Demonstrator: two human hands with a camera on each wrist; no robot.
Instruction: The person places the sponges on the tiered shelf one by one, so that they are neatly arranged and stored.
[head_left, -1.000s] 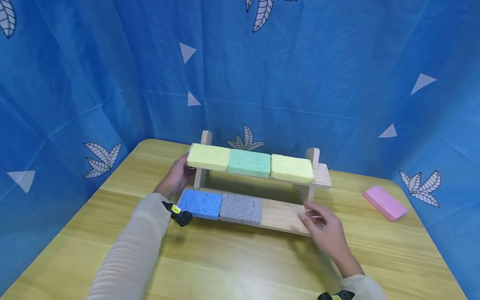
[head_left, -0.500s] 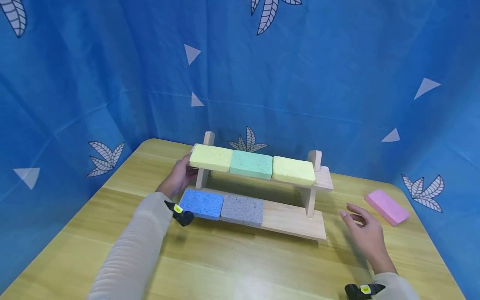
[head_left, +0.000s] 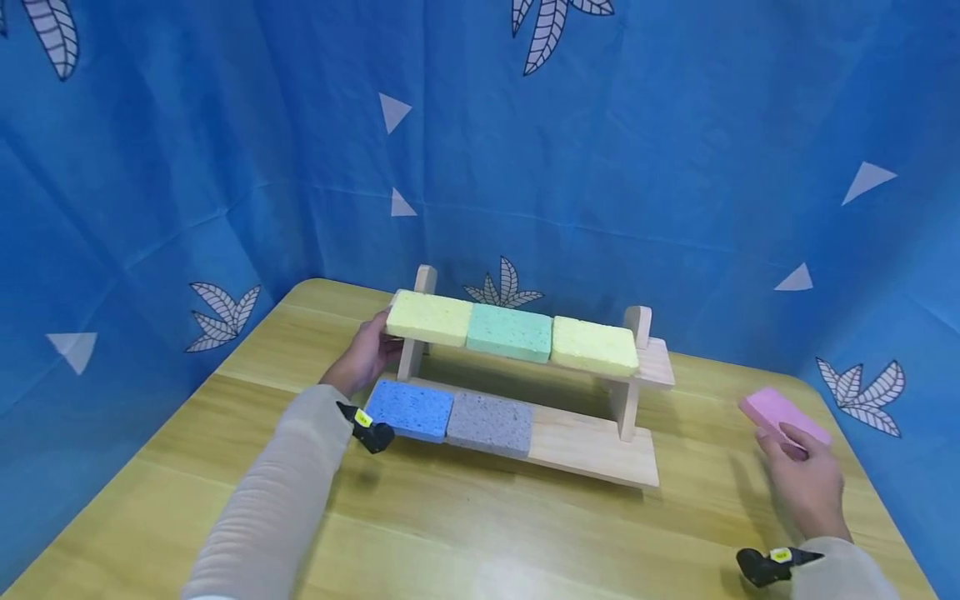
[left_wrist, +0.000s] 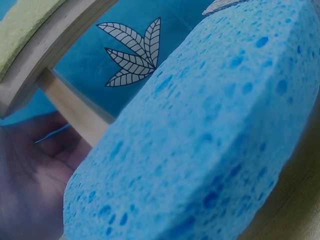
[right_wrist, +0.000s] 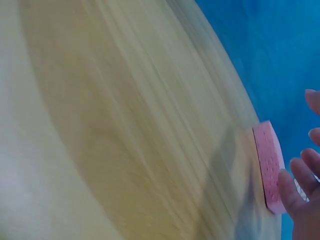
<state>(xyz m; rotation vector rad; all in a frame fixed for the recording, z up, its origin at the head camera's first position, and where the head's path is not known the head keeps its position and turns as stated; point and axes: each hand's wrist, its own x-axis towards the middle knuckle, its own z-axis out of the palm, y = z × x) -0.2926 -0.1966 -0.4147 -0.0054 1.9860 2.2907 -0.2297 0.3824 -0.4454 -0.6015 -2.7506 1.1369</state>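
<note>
A two-tier wooden rack (head_left: 600, 450) stands mid-table. My left hand (head_left: 363, 358) grips the left end of its upper shelf; some fingers are hidden behind the wood. On that shelf lie a yellow sponge (head_left: 429, 317), a green sponge (head_left: 508, 331) and another yellow sponge (head_left: 594, 345). Below them are a blue sponge (head_left: 411, 408), which fills much of the left wrist view, and a grey sponge (head_left: 490, 423). At the right, my right hand (head_left: 810, 483) hovers over a pink sponge (head_left: 776, 410) with loosely bent, spread fingers; in the right wrist view the thumb overlaps its edge, contact unclear.
The rack stands on a light wooden table (head_left: 450, 542) with rounded far corners. A blue curtain (head_left: 637, 150) with leaf and triangle prints hangs behind and along both sides. Bare shelf shows right of the grey sponge and at the upper shelf's right end.
My right hand has moved from the lower shelf's right end rightward across the table to the pink sponge. My left hand has stayed at the rack, and the sponges have kept their places.
</note>
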